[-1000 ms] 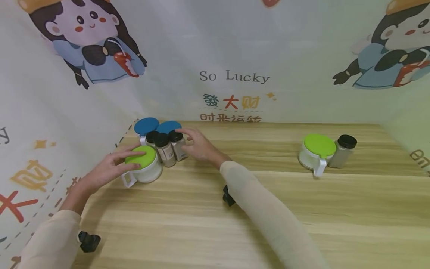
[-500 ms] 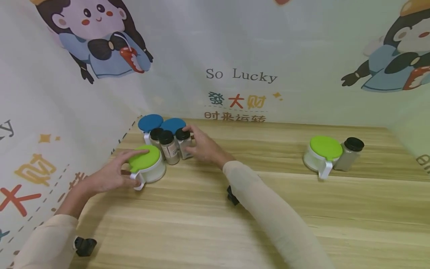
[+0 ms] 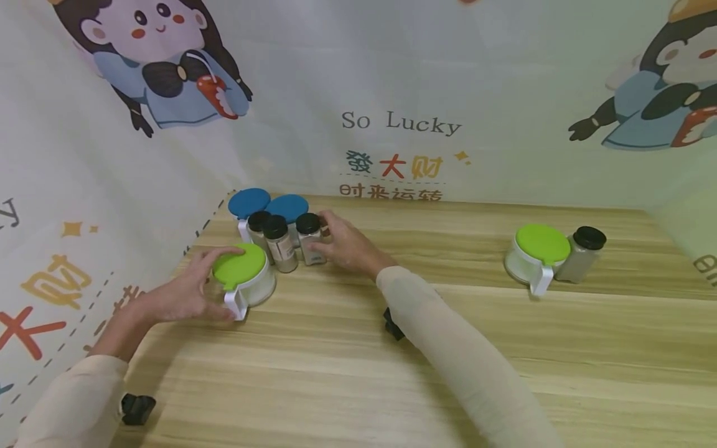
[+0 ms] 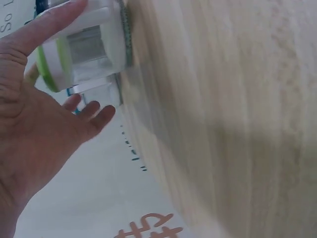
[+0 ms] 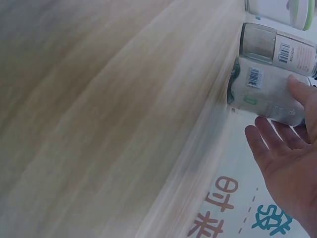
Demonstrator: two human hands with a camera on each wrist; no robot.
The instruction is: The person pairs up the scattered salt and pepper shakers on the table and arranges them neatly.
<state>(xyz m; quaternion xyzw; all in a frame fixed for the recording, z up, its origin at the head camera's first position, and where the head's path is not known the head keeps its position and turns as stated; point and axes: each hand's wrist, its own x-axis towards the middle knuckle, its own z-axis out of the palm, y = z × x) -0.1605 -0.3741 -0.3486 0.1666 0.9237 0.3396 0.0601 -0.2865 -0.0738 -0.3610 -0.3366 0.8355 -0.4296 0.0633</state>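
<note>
My left hand (image 3: 182,295) is spread around a round, handled seasoning jar with a green lid (image 3: 241,267). One finger lies along the lid's edge, and the thumb is by the white handle (image 3: 236,303). In the left wrist view, the lower fingers (image 4: 101,121) extend past the jar. My right hand (image 3: 355,246) is at a black-capped shaker bottle (image 3: 311,246). Its thumb touches the front; loosely extended fingers (image 5: 270,141) lie at the bottle's far side in the right wrist view. A second shaker bottle (image 3: 282,249) stands just left, with a third (image 3: 258,230) partly hidden behind.
Two blue-lidded jars (image 3: 289,207) stand at the back left, partly hidden by the bottles. At the right are another green-lidded jar (image 3: 540,249) and a black-capped bottle (image 3: 585,252). Printed cloth (image 3: 493,93) hangs behind the wooden table (image 3: 392,386).
The right-hand shaker bottle has shifted slightly right from its neighbour, with my right hand. The green-lidded jar's handle has swung rightwards, and my left thumb has come down beside it.
</note>
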